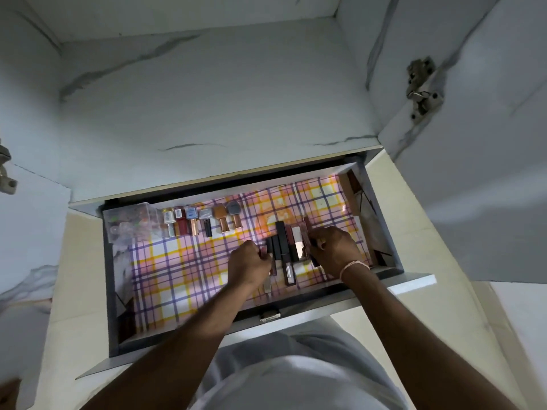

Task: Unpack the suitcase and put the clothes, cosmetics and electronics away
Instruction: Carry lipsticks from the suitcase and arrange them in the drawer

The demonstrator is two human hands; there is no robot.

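An open drawer (111, 291) lined with pink, yellow and purple checked paper (177, 270) lies below me. Several lipstick and gloss tubes (282, 247) lie side by side in its middle. My left hand (247, 261) curls round a pinkish tube at the left end of that group. My right hand (333, 250) pinches a dark reddish tube at the right end. Along the drawer's back edge stands a row of nail polish bottles (204, 221), with a clear plastic box (133, 223) of small items at the back left corner.
The drawer belongs to a white marble-patterned cupboard; its shelf (207, 99) is above the drawer. An open cupboard door with a metal hinge (421, 87) stands at the right, another hinge (6, 173) at the left. The drawer's front carries a small lock (269, 315).
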